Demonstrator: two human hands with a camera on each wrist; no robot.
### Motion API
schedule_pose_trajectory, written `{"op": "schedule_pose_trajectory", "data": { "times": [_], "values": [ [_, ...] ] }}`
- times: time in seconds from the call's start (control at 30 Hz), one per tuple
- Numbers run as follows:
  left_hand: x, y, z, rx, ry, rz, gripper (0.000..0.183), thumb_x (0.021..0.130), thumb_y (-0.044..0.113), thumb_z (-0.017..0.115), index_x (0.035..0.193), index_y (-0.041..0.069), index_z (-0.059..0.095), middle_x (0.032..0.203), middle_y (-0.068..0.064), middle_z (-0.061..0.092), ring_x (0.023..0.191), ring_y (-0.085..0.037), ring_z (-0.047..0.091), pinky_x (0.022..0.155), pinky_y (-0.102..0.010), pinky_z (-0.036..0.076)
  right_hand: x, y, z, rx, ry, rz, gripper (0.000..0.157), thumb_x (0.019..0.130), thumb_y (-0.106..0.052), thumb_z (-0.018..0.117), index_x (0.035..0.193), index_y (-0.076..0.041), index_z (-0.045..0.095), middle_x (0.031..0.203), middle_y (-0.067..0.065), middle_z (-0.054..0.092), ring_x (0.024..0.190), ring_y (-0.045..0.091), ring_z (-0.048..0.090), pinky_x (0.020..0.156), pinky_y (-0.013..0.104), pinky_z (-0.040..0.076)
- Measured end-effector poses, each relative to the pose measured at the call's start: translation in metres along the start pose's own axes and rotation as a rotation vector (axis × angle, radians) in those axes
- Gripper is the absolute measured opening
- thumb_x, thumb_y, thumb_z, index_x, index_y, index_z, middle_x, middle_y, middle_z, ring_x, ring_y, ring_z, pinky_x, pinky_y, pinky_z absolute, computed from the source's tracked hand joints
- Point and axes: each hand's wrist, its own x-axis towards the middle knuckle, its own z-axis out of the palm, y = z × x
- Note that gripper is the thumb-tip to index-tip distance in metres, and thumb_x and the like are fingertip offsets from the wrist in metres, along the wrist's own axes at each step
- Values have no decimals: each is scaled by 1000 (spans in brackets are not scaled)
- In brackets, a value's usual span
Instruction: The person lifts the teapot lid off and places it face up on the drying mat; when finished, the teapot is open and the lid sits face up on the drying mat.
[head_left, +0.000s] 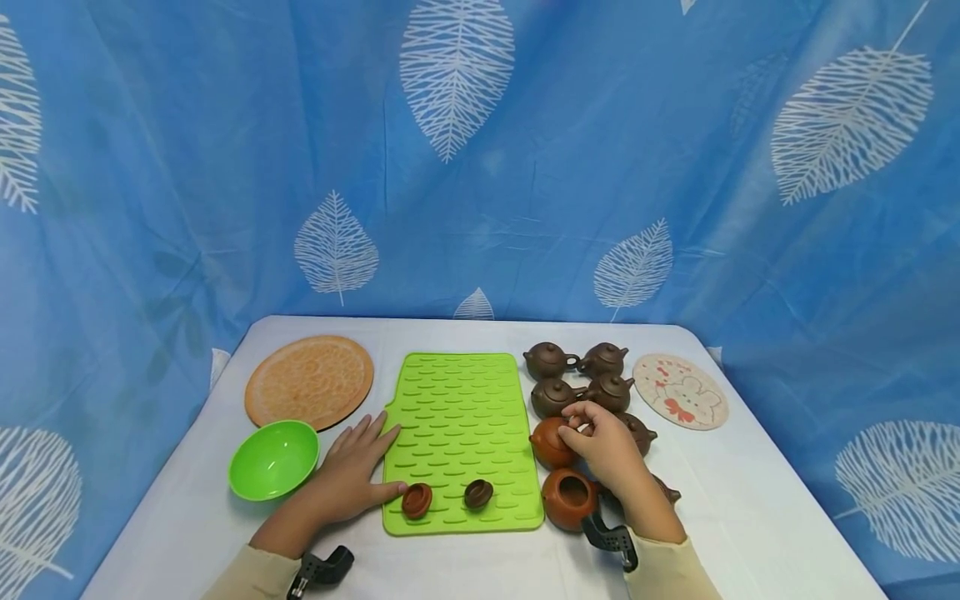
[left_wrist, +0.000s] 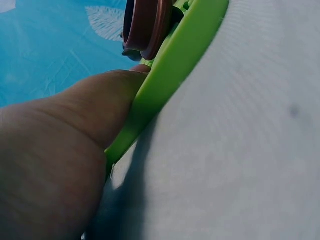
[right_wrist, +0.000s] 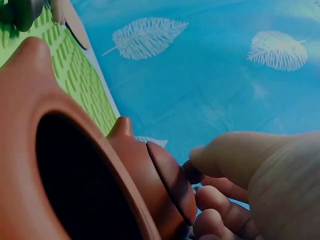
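Note:
My right hand [head_left: 611, 446] pinches the knob of a teapot lid [right_wrist: 182, 192]. That lid sits on a small reddish-brown teapot [head_left: 550, 447] just right of the mat. Nearer to me stands a second reddish-brown teapot [head_left: 557, 497], lidless, its dark round mouth facing up. With fingers spread, my left hand [head_left: 345, 483] rests across the left edge of a green ribbed mat [head_left: 461, 417]. Its thumb reaches beside a loose reddish lid [head_left: 417, 502]; a dark brown lid [head_left: 477, 495] lies further right on the mat. Part of the teapot group is hidden behind my right hand and forearm.
Several dark brown teapots [head_left: 547, 360] stand in rows at the right. Beyond them lies a round rabbit-print mat [head_left: 693, 400]. On the left are a green bowl [head_left: 273, 460] and a round tan mat [head_left: 307, 379]. A blue leaf-print curtain [head_left: 480, 208] hangs behind the white table [head_left: 757, 500].

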Motion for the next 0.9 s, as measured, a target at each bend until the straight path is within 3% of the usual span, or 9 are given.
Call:
{"op": "schedule_pose_trajectory", "data": {
  "times": [0.3,0.9],
  "values": [
    [1,-1,-1,5,-9,14,102,88,72,69,165,15,35,176,-15,15,162,-42,9,128,-66,9,0,5,-2,-152,-48,-91,19,96,-21,79,114,-20,74,105,1,60,85,16,53,74,31,46],
    [0,0,-2,-4,-13,8,99,89,70,69,165,15,35,176,-14,14,162,-41,8,128,-66,8,0,8,-7,-195,-40,-139,18,98,-29,76,116,-25,76,117,0,69,94,18,60,84,39,52]
  ]
}}
